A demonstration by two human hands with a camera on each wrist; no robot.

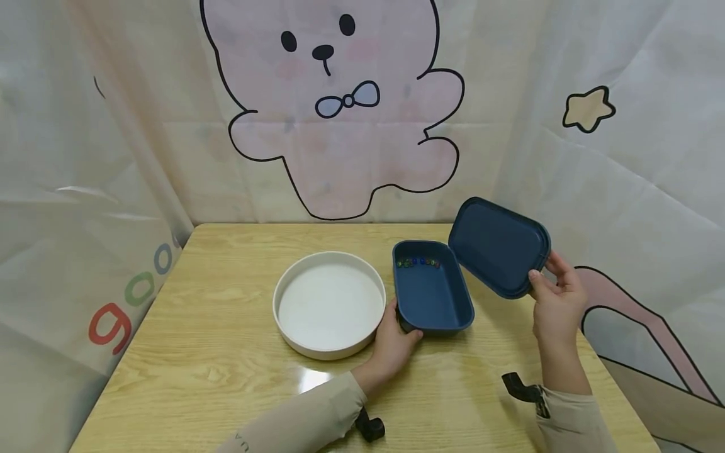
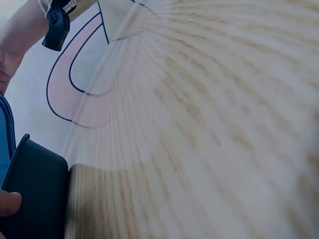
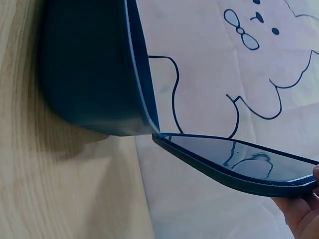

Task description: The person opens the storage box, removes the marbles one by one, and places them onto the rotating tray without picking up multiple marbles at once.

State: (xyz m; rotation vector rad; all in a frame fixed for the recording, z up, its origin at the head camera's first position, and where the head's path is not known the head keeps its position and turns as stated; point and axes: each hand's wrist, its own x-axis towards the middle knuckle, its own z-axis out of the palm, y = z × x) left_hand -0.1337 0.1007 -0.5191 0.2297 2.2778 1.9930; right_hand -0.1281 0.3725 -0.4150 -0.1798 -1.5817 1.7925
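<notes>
A dark blue rectangular box point(image 1: 433, 296) stands uncovered on the table, with several small coloured beads or marbles point(image 1: 418, 262) along its far end. My left hand point(image 1: 392, 345) grips the box's near left corner, and its thumb point(image 2: 10, 203) lies on the box wall in the left wrist view. With my right hand point(image 1: 557, 302) I pinch the right edge of the matching blue lid point(image 1: 501, 246), thumb on top. The lid is tilted in the air to the right of the box; in the right wrist view its far corner meets the box rim.
A round white tray point(image 1: 331, 308) with a low wall sits left of the box, close to my left hand. The wooden table point(image 1: 215, 352) ends at a printed curtain point(image 1: 340, 163) behind. Black wrist mounts point(image 1: 522, 387) stick out from both sleeves.
</notes>
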